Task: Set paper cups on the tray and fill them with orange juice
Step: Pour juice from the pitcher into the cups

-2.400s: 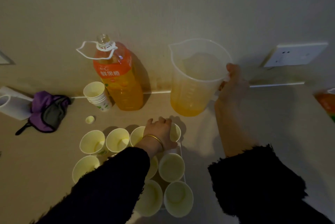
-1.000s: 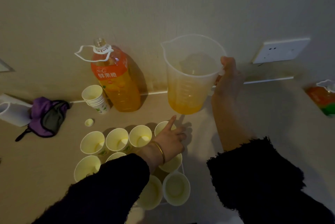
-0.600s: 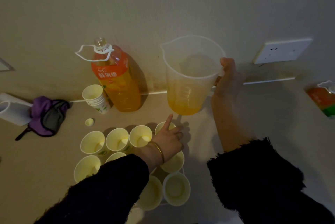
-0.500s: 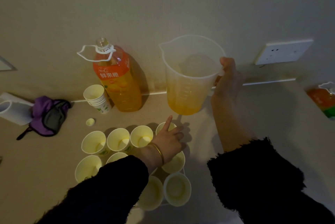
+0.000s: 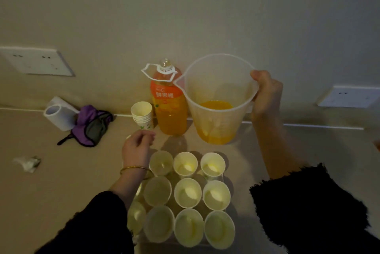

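Right hand (image 5: pixel 265 93) grips the measuring jug (image 5: pixel 216 113) by its handle, poised just beyond the far paper cups (image 5: pixel 187 195) for pouring. Left hand (image 5: pixel 136 148) hovers to their left, out of the way, fingers curled; I cannot tell whether it holds anything.

Pale paper cups (image 5: pixel 187 195) stand upright in rows on the clear tray (image 5: pixel 223 176); the translucent plastic jug (image 5: pixel 218 80), tilted, holds a little orange juice (image 5: pixel 216 106).

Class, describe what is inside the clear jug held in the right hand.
Only the bottom of the jug holds orange juice; above that it is empty. The right hand covers the handle.
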